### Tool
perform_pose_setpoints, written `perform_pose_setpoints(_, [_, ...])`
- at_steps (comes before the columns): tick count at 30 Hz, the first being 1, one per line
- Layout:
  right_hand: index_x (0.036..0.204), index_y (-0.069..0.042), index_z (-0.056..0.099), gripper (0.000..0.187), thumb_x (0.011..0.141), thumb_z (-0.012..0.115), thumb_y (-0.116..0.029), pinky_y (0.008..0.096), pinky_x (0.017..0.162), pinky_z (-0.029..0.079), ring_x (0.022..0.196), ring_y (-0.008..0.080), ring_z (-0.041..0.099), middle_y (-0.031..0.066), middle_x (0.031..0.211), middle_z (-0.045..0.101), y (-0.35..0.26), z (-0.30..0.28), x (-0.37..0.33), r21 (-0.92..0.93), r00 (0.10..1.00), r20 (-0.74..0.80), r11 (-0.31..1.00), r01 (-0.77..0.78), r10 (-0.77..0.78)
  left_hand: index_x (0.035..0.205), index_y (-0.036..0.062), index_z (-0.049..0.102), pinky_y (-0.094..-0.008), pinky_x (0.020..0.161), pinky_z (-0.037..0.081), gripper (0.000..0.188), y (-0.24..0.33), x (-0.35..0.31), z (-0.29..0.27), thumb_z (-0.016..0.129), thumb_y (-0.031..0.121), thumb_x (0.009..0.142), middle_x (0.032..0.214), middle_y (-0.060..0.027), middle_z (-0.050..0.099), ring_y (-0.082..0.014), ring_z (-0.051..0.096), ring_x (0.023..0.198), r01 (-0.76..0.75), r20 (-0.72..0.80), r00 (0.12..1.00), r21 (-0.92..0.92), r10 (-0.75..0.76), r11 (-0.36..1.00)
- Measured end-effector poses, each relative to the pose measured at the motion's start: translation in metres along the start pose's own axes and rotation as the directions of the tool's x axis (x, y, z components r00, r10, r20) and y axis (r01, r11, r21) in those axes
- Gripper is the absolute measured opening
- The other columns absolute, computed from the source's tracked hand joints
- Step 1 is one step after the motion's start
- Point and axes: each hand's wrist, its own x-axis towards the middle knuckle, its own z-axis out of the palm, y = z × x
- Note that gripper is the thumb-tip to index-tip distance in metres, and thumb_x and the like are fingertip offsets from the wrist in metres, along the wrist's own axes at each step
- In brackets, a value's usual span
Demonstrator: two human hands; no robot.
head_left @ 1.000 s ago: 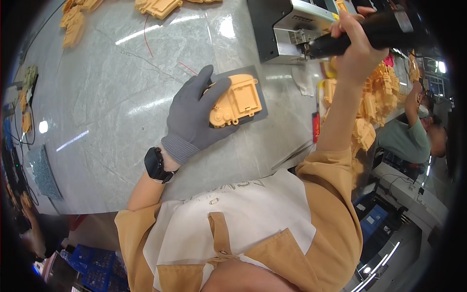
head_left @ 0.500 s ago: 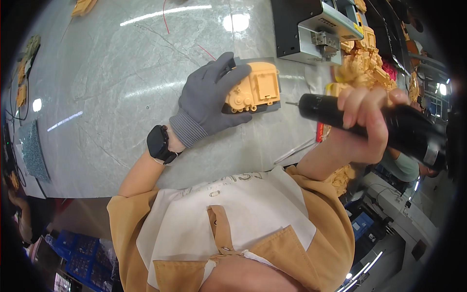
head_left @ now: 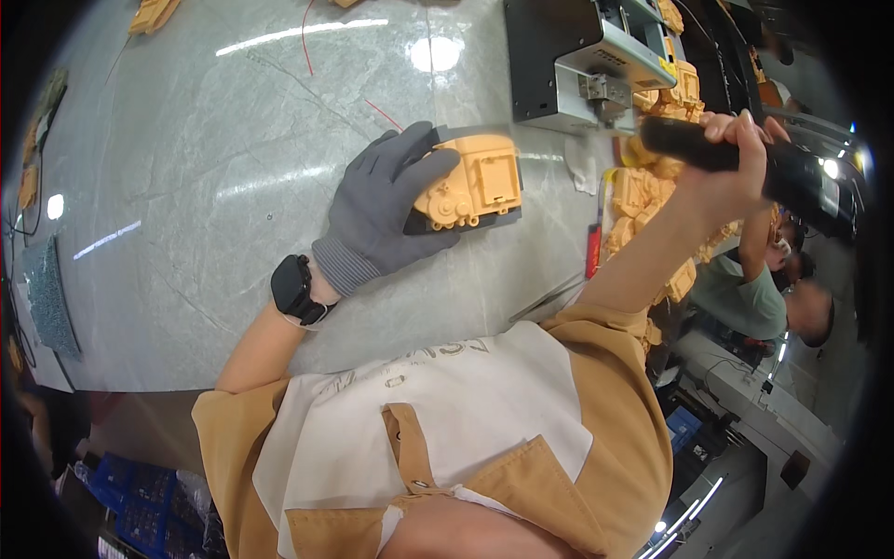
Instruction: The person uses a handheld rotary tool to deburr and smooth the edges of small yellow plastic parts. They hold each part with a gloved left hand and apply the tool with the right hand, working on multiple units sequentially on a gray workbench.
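My left hand (head_left: 377, 210), in a grey knitted glove, grips the left side of an orange plastic housing (head_left: 484, 177). Its thumb and fingers wrap round the edge. The housing has a raised square frame and several screw bosses, and it lies on a dark flat fixture (head_left: 503, 222) on the grey tabletop. Up and to the right, my bare right hand (head_left: 731, 168) is closed round a black electric screwdriver (head_left: 684, 144). This tool is held in the air, well apart from the housing; I cannot make out its bit.
A black-and-silver machine (head_left: 596, 79) stands at the table's back right. Beside it, orange plastic parts (head_left: 643, 196) are heaped. Red wires (head_left: 307, 47) lie toward the back, a bag of bluish pieces (head_left: 51, 298) at far left. Another person (head_left: 745, 293) is at the right.
My right hand has carried the screwdriver up and to the right, away from the housing. My left hand keeps its grip. The whole view has shifted slightly.
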Motion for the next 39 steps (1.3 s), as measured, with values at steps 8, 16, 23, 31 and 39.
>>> perform_pose_setpoints(8, [0.090, 0.007, 0.047, 0.028, 0.065, 0.059, 0.010, 0.0276, 0.047, 0.045, 0.043, 0.0166, 0.050, 0.0114, 0.054, 0.051, 0.037, 0.007, 0.001, -0.159, 0.999, -0.039, 0.987, -0.009, 0.003, 0.122, 0.0149, 0.044, -0.0470, 0.099, 0.033, 0.078, 0.003, 0.003, 0.001, 0.079, 0.029, 0.054, 0.124, -0.0179, 0.043, -0.0360, 0.045, 0.111, -0.016, 0.024, 1.000, 0.037, 0.015, 0.999])
perform_pose_setpoints(16, [0.106, -0.002, 0.042, 0.037, 0.071, 0.052, 0.003, 0.0328, 0.052, 0.040, 0.045, 0.0162, 0.046, 0.0052, 0.059, 0.046, -0.022, 0.005, -0.053, 0.110, 0.974, 0.107, 0.971, -0.212, 0.201, 0.122, 0.0151, 0.043, -0.0468, 0.100, 0.032, 0.079, 0.006, 0.002, -0.005, 0.079, 0.029, 0.054, 0.125, -0.0169, 0.043, -0.0342, 0.045, 0.112, 0.001, 0.041, 0.999, 0.027, -0.002, 1.000])
perform_pose_setpoints(23, [0.116, -0.009, 0.029, 0.047, 0.075, 0.047, 0.007, 0.0392, 0.059, 0.045, 0.053, 0.0200, 0.051, 0.0086, 0.068, 0.050, -0.049, 0.033, -0.085, 0.203, 0.719, 0.683, 0.911, -0.358, 0.131, 0.125, 0.0144, 0.040, -0.0445, 0.099, 0.034, 0.081, 0.001, -0.001, -0.003, 0.078, 0.032, 0.056, 0.126, -0.0150, 0.042, -0.0325, 0.044, 0.113, 0.013, 0.013, 1.000, 0.008, -0.013, 1.000])
perform_pose_setpoints(31, [0.112, -0.007, 0.032, 0.045, 0.074, 0.051, 0.005, 0.0362, 0.053, 0.043, 0.049, 0.0184, 0.048, 0.0081, 0.064, 0.049, -0.046, 0.052, -0.105, 0.143, 0.718, 0.678, 0.930, -0.340, 0.158, 0.127, 0.0146, 0.040, -0.0448, 0.100, 0.033, 0.082, -0.004, -0.002, 0.002, 0.077, 0.036, 0.057, 0.126, -0.0131, 0.043, -0.0297, 0.045, 0.112, -0.002, 0.007, 1.000, 0.004, 0.002, 1.000])
perform_pose_setpoints(39, [0.105, -0.002, 0.037, 0.038, 0.070, 0.051, 0.002, 0.0334, 0.046, 0.040, 0.043, 0.0177, 0.044, 0.0086, 0.059, 0.045, -0.037, 0.071, -0.126, 0.076, 0.783, 0.587, 0.949, -0.305, 0.205, 0.126, 0.0152, 0.040, -0.0457, 0.100, 0.032, 0.080, -0.006, -0.005, -0.003, 0.077, 0.032, 0.057, 0.126, -0.0133, 0.043, -0.0299, 0.045, 0.111, 0.028, 0.019, 0.999, -0.009, -0.028, 1.000])
